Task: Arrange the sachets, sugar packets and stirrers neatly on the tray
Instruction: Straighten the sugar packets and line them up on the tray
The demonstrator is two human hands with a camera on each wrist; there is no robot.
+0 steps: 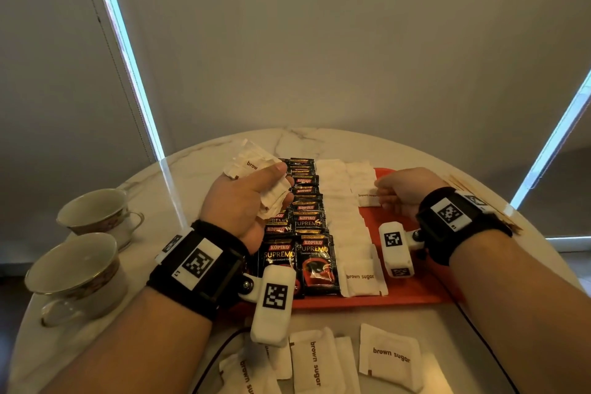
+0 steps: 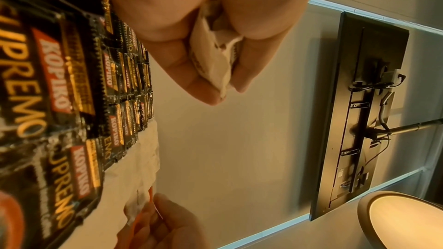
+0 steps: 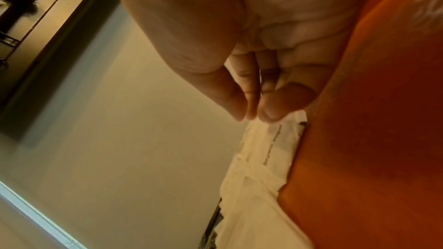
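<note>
An orange tray holds two columns of black Kopiko sachets and columns of white brown sugar packets. My left hand hovers over the sachets and grips a crumpled bunch of sugar packets; the left wrist view shows the bunch squeezed between fingers and thumb. My right hand is low over the tray's far right part. Its fingertips pinch the near edge of one sugar packet lying at the end of the shorter white column. Wooden stirrers lie on the table beyond the right wrist.
Several loose sugar packets lie on the marble table in front of the tray. Two teacups stand at the left edge. The tray's right side is bare orange. A black cable runs across the table's near side.
</note>
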